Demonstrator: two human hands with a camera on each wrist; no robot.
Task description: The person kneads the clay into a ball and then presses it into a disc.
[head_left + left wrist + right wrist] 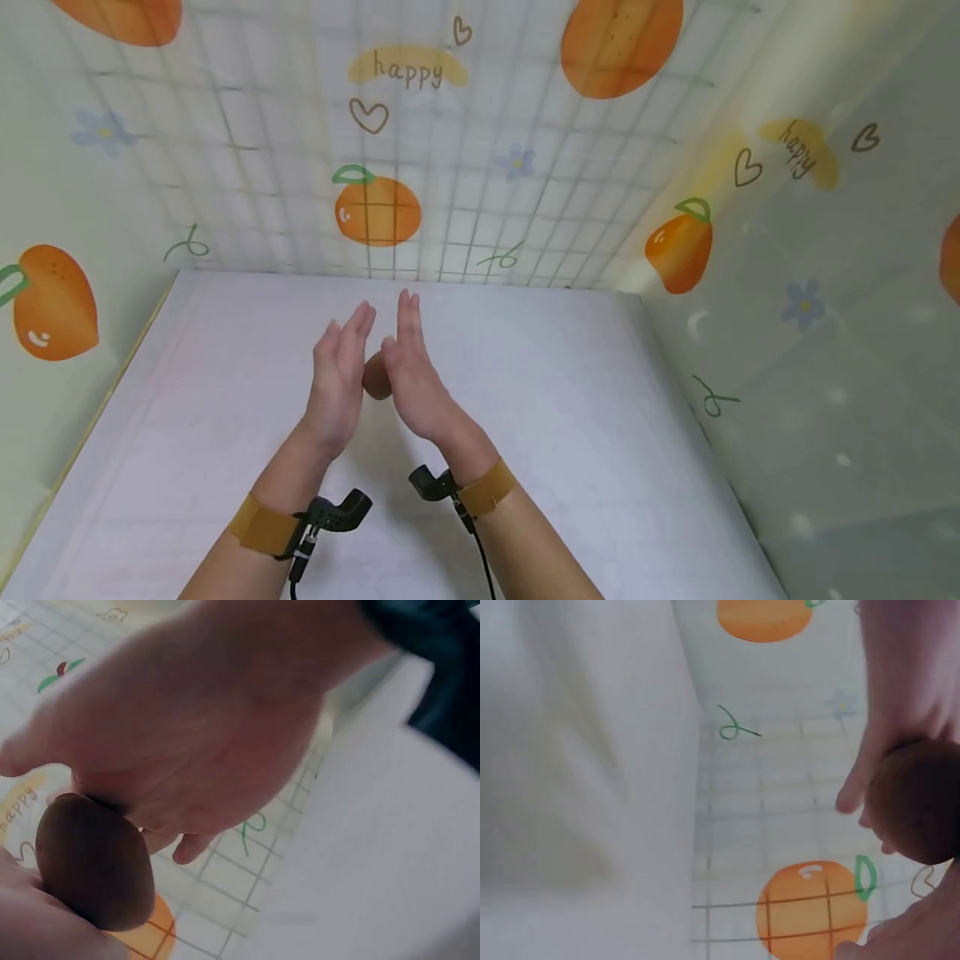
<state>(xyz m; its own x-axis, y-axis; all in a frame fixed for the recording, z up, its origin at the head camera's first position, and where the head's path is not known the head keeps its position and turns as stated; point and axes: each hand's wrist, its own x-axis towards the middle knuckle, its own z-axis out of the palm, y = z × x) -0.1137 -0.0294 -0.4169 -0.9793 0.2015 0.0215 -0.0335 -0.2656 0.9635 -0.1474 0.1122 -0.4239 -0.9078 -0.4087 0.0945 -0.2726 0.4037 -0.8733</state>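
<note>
A brown egg-shaped kiwi is held up between my two palms, above the white table. My left hand presses it from one side, fingers straight and pointing forward. From the other side my right hand presses with its fingers extended too, hiding part of the fruit. In the left wrist view the kiwi shows large and dark, between the right palm above and the left hand below. The right wrist view has the kiwi at its right edge, under the left hand.
A white table surface spreads beneath the hands. Behind it hangs a curtain printed with oranges, hearts and a grid. More printed cloth stands along the right side. Each wrist carries a strapped black camera with a cable.
</note>
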